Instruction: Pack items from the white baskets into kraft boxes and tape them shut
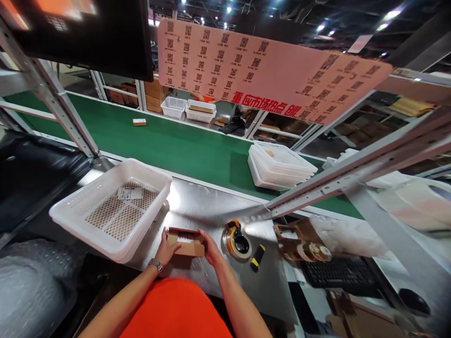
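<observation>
A small brown cardboard box [193, 250] rests at the metal bench [207, 197] in front of my body, with something white and printed inside or on its top. My left hand [167, 249] grips its left end, thumb across the near side. At the other end, my right hand [211, 249] is closed around the box's right edge. To the right of my right hand lies a tape dispenser [232, 234] with a roll of tape. Beside it is a yellow and black box cutter [258, 258].
White plastic baskets [70, 209], stacked, stand at left, with a printed slip [130, 193] in the top one. Behind the bench runs a green conveyor belt [197, 155] carrying a small box [139, 122] and stacked white trays [282, 164]. Metal posts flank me; a keyboard [340, 272] sits right.
</observation>
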The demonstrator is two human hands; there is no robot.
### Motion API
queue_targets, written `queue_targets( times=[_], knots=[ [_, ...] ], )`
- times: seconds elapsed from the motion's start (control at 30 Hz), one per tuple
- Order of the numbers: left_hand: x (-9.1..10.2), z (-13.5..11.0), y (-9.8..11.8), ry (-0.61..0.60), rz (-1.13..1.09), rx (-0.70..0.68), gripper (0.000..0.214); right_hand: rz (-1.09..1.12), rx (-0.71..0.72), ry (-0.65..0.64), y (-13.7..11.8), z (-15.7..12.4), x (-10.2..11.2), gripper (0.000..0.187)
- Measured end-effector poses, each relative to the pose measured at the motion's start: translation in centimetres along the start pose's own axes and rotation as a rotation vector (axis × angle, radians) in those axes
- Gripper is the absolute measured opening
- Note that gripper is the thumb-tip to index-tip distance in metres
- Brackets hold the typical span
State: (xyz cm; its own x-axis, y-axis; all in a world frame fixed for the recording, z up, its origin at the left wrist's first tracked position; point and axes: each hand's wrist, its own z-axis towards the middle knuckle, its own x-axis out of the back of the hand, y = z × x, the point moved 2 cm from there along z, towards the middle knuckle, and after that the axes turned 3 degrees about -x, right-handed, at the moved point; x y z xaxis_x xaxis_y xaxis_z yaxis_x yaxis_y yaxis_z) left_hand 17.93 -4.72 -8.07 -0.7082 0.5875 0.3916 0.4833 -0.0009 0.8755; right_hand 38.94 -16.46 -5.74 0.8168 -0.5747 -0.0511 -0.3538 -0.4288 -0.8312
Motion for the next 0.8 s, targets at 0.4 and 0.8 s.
queue_targets(
  times=[0.4,0.8],
  knots=[
    [-0.1,0.9,0.3,0.008,0.093,-0.005,0.064,-0.031,-0.021,-0.042,2.8,-0.4,1.9,0.089],
    [0.7,2.0,1.4,-0.038,0.079,-0.095,0.056,-0.629,0.180,0.691,2.8,-0.3,12.0,0.116]
  ],
)
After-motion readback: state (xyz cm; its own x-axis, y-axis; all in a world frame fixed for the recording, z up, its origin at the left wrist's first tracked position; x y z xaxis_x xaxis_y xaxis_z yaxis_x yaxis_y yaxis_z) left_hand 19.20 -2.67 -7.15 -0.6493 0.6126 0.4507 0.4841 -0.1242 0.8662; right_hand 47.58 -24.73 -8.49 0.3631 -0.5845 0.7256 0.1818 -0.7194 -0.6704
